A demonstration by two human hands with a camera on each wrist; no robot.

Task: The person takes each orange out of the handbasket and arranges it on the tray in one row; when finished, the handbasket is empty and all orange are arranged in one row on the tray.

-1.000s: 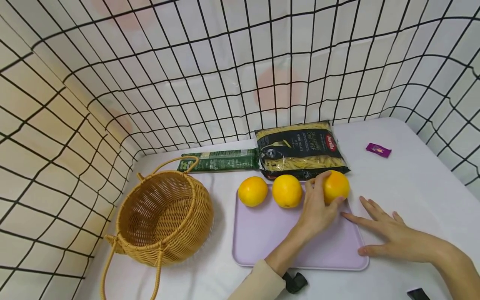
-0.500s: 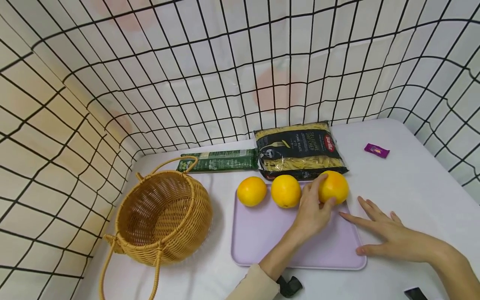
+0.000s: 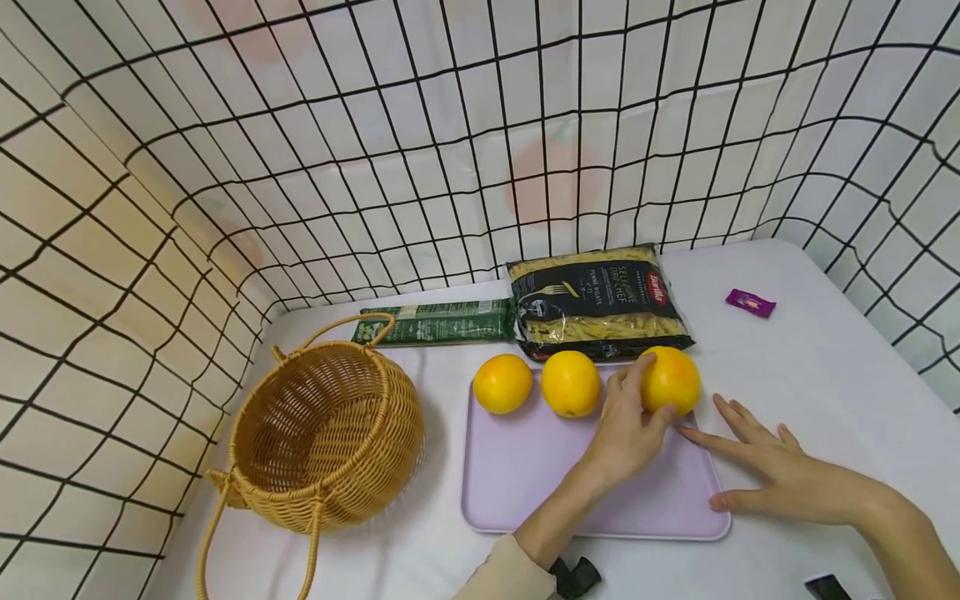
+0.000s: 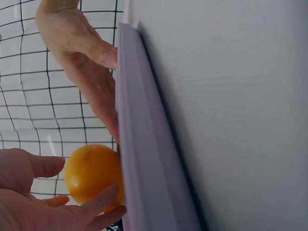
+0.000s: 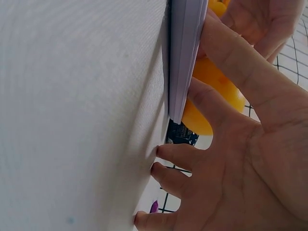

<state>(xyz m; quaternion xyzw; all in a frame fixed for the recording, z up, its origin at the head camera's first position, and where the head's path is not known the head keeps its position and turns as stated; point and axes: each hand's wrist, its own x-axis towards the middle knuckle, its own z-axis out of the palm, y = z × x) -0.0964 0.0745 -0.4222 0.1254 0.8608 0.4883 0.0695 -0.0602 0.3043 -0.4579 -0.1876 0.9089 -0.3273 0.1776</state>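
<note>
My left hand [image 3: 626,425] pinches the rightmost orange [image 3: 671,381], its thumb at the near side and fingers at the far side. In the left wrist view, the thumb [image 4: 48,166] lies at the orange's edge, and lower fingers [image 4: 103,198] overlap the fruit. The orange is over the far right corner of the lilac tray [image 3: 592,533]. To its left, a middle orange [image 3: 572,383] and a left orange [image 3: 502,383] line the tray's far edge. My right hand [image 3: 780,475] spreads its fingers beside the tray's right edge, index fingertip right at it.
Left of the tray stands a wicker basket [image 3: 405,433] with looped handles. Behind lie a green packet [image 3: 450,322] and a penne pasta bag [image 3: 600,300]. A small purple packet [image 3: 751,303] lies at far right. Black netting [image 3: 487,167] encloses the table.
The rightmost orange has shifted slightly right and nearer along with my left fingertips. The right hand has kept its pose, and the head view has drifted a little.
</note>
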